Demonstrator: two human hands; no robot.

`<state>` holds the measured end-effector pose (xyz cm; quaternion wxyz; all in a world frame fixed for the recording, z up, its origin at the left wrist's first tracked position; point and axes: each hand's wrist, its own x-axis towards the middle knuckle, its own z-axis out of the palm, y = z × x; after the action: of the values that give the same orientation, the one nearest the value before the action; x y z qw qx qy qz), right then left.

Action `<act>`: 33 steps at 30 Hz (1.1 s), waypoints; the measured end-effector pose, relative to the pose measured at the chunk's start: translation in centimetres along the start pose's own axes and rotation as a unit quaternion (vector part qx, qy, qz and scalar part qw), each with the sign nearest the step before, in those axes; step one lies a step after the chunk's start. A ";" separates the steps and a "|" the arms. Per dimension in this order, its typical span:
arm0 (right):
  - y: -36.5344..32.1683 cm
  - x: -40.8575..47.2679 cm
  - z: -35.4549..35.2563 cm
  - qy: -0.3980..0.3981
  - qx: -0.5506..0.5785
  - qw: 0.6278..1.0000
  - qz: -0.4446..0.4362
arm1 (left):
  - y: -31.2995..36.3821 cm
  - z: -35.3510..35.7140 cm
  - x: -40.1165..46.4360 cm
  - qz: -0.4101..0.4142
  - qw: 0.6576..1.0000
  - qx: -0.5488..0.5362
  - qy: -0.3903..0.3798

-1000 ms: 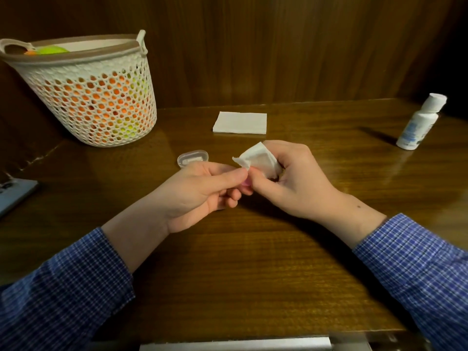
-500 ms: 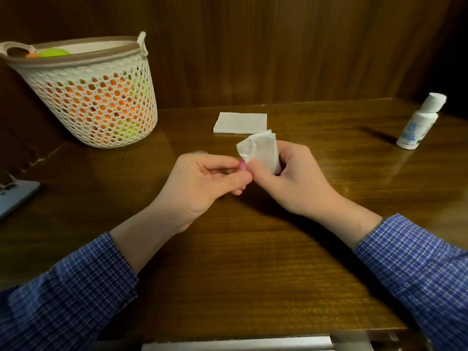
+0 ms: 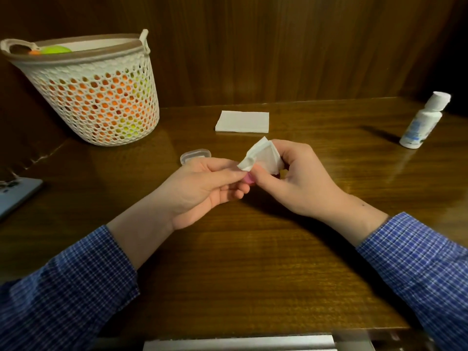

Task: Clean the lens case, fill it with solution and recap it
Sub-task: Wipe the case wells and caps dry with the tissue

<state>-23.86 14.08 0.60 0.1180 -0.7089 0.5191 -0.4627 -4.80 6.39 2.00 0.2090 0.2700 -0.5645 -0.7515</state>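
Both hands meet at frame centre, the left hand [image 3: 202, 183] pinching the small pink lens case [image 3: 247, 179] (mostly hidden) while the right hand [image 3: 293, 178] grips a folded white tissue [image 3: 263, 155], best twisted gently into each well.

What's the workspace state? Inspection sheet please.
Surface: glossy wooden table.
Job's things: pink lens case between both hands; tissue on it; solution bottle upright, capped, far right; clear lid behind left hand.
Clutter: folded napkin; mesh basket; grey device at left edge.
Grippers: left hand pinches case; right hand holds tissue.
Cables: nothing seen.
Surroundings: wood-panelled wall.
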 end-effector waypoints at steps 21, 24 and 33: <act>-0.7 0.0 0.3 0.026 -0.008 1.000 0.009 | -0.3 0.5 0.5 -0.004 0.998 -0.044 0.034; -0.4 0.0 0.4 0.018 -0.031 0.999 0.003 | -0.4 0.3 0.6 -0.011 0.999 -0.045 0.008; -0.4 0.2 1.2 0.057 0.018 0.989 0.136 | -1.4 0.8 0.2 0.206 0.947 0.187 0.158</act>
<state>-22.64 13.70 0.26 0.1629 -0.6018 0.6086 -0.4909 -5.44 7.23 0.81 0.3912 0.2977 -0.6982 -0.5204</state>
